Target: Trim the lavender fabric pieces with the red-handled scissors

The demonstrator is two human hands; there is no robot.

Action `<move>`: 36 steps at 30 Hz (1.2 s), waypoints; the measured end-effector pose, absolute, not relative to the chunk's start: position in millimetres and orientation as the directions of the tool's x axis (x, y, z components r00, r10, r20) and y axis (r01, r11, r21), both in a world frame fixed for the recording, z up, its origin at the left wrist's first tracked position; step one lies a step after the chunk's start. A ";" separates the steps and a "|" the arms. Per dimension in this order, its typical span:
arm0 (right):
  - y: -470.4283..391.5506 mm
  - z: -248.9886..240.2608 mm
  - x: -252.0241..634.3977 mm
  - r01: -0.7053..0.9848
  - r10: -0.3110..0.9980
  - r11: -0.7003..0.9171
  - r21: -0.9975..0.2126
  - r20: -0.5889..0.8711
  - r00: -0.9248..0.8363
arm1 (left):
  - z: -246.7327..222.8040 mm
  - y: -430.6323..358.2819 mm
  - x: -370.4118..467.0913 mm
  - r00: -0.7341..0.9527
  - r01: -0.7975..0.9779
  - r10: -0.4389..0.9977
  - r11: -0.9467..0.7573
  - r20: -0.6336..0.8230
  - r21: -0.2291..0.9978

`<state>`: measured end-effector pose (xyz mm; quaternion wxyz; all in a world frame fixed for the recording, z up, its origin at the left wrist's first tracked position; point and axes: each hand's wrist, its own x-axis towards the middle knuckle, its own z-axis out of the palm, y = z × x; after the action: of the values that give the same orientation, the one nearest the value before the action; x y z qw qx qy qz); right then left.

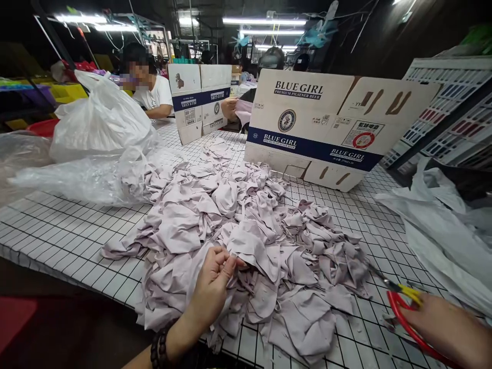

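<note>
A large heap of pale lilac fabric pieces [184, 225] lies across the table in front of me. My left hand [214, 274], with dark beads at the wrist, reaches over the heap's near side. Its thumb and fingers are pinched on the edge of one fabric piece [249, 243]. At the lower right my right hand [446, 323] is closed on the handles of scissors [402, 297] with red and yellow grips. The blades point left toward the heap and their tips are blurred. Part of the right hand lies beyond the frame edge.
Cardboard sheets [300, 113] printed in blue stand upright across the table [77, 241], which has a black grid pattern. White plastic bags [100, 118] sit at the left, with another bag [442, 220] at the right. Co-workers [156, 95] are behind the cardboard; white crates [434, 97] stand far right.
</note>
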<state>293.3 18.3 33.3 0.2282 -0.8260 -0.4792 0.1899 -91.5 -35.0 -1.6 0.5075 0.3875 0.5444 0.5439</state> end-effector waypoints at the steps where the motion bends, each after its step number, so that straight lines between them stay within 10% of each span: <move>1: 13.4 38.1 285.7 0.714 0.846 -0.505 -0.484 -0.115 0.520 | -1.7 -34.3 -91.5 -0.220 -0.028 0.974 0.051 -0.056 0.998; 7: 12.0 25.8 126.4 0.196 0.956 -0.209 -0.958 -0.243 -0.166 | 10.4 -32.9 -90.7 -0.220 0.149 0.967 -0.100 0.132 0.984; 13: 30.2 -6.6 32.9 -0.139 0.912 -0.185 -0.973 -0.117 -0.393 | 13.3 -27.2 -88.1 -0.200 -0.154 0.980 -0.052 0.021 0.987; 23: 32.6 16.1 98.9 0.216 0.933 -0.038 -0.976 -0.112 -0.343 | -6.9 -4.8 -75.1 0.007 -0.341 0.997 -0.065 0.072 0.938; 28: 12.0 43.3 124.0 0.714 0.915 0.259 -0.651 -0.070 -0.396 | -11.8 -2.7 -71.0 0.021 -0.306 0.999 -0.023 0.031 0.952; 36: 1.8 39.0 110.4 0.798 0.918 0.350 -0.491 0.011 -0.396 | -5.9 -5.0 -68.4 0.064 -0.251 0.998 0.033 -0.017 0.967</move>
<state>110.4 1.8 39.0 0.1440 -0.5303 -0.8090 0.2089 -68.4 -5.0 -5.9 0.5808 0.4412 0.4232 0.5374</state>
